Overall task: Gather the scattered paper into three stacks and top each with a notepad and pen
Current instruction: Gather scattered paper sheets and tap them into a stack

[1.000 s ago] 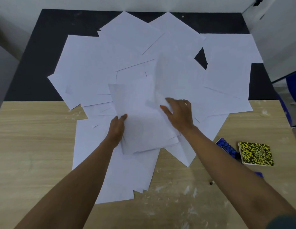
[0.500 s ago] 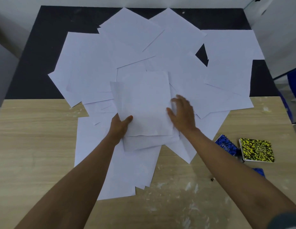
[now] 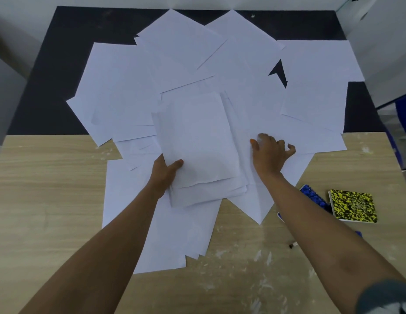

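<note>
A small gathered bundle of sheets (image 3: 197, 150) is sitting at the middle of the spread, lying on top of the loose paper near where the dark mat (image 3: 50, 71) meets the wooden table (image 3: 38, 200). Its long axis is running roughly away from the person, top edge leaning a little to the left; the sheets in it are not squared, the lower edges showing stepped. The left hand (image 3: 164, 172) is gripping the bundle at its near-left corner, thumb curled on top and fingers hidden underneath. Likely reason: one hand is anchoring the growing stack while the other is feeding it.

The right hand (image 3: 271, 155) is lying just to the right of the bundle, fingers spread and bent, pressing on a loose sheet (image 3: 261, 123); whether it is pinching that sheet cannot be told. Judged aim: dragging the next sheet toward the bundle.

The scattered paper (image 3: 120, 87) is fanning out all round, overlapping at many angles, most of it on the mat, some trailing onto the table toward the person.

At the right, well apart from the bundle, a yellow-and-black notepad (image 3: 353, 206) is lying flat, with a blue spiral notepad (image 3: 313, 196) just beside it, partly hidden by the right forearm. A small dark pen tip (image 3: 293, 245) is showing below the arm. All are lying off to the side, presumably waiting for the stacks. No stack is complete yet.
</note>
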`<move>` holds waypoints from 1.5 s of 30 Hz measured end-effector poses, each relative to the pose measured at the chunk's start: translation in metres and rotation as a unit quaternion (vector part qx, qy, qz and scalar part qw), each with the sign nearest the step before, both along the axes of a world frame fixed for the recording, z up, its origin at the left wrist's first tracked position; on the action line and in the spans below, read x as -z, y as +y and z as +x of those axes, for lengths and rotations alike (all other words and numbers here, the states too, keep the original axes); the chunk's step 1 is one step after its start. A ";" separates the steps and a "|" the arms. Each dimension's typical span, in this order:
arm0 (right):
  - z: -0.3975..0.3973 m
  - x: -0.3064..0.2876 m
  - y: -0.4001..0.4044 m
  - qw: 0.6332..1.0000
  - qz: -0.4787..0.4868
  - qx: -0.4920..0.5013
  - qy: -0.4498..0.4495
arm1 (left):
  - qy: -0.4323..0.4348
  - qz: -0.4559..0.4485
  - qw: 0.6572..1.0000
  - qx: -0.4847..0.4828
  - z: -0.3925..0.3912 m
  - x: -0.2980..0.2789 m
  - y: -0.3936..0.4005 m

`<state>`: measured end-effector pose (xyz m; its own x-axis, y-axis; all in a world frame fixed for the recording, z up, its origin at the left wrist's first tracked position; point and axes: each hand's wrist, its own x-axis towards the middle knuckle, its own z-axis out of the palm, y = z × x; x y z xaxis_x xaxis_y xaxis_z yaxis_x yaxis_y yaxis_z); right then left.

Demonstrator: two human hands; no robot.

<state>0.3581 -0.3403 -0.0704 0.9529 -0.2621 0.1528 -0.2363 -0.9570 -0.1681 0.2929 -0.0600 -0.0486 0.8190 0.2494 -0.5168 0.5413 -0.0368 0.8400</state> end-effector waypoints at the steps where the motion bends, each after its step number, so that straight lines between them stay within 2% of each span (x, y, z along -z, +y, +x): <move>1: 0.002 -0.001 0.000 1.000 0.002 -0.003 -0.016 | 0.000 -0.004 1.000 0.006 -0.001 0.000 0.001; 7: 0.003 -0.009 0.018 0.979 0.131 -0.056 -0.146 | -0.014 -0.008 1.000 0.013 -0.001 -0.001 0.000; 10: -0.004 -0.009 0.038 0.949 0.177 -0.184 -0.183 | -0.017 0.003 1.000 0.014 0.000 0.000 -0.001; 13: -0.021 -0.006 0.062 0.905 0.205 -0.342 -0.150 | -0.010 0.008 1.000 -0.002 0.001 0.000 -0.001; 15: -0.033 0.000 0.078 0.882 0.203 -0.410 -0.112 | 0.010 -0.036 0.999 -0.023 0.003 -0.003 -0.001; 17: -0.045 0.006 0.087 0.864 0.182 -0.459 -0.099 | 0.020 -0.055 0.998 -0.030 0.004 -0.003 -0.002; 21: -0.057 0.004 0.089 0.833 0.192 -0.517 -0.041 | -0.003 0.013 0.999 -0.032 0.003 -0.003 -0.007; 24: -0.047 -0.006 0.081 0.858 0.253 -0.446 -0.009 | -0.013 0.057 0.998 -0.004 0.001 0.001 -0.005; 28: -0.009 -0.015 0.053 0.933 0.225 -0.266 -0.089 | -0.027 0.120 0.992 0.013 -0.002 0.004 -0.009; 32: 0.035 -0.014 0.015 0.987 0.133 -0.083 0.024 | -0.035 0.163 0.986 0.030 0.004 0.004 -0.015; 35: 0.059 -0.014 -0.011 0.992 0.092 -0.020 0.084 | -0.049 0.171 0.982 0.059 0.012 0.003 -0.021; 42: 0.094 -0.018 -0.051 0.982 0.058 0.033 0.177 | -0.043 0.144 0.987 0.062 0.011 0.011 -0.041; 45: 0.097 -0.016 -0.056 0.983 0.060 0.035 0.171 | -0.043 0.137 0.987 0.066 0.012 0.011 -0.038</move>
<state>0.4548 -0.3962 -0.0549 0.9219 -0.3263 -0.2089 -0.3640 -0.9141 -0.1787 0.3053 -0.0978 -0.0597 0.8917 0.2577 -0.3722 0.4437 -0.3341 0.8316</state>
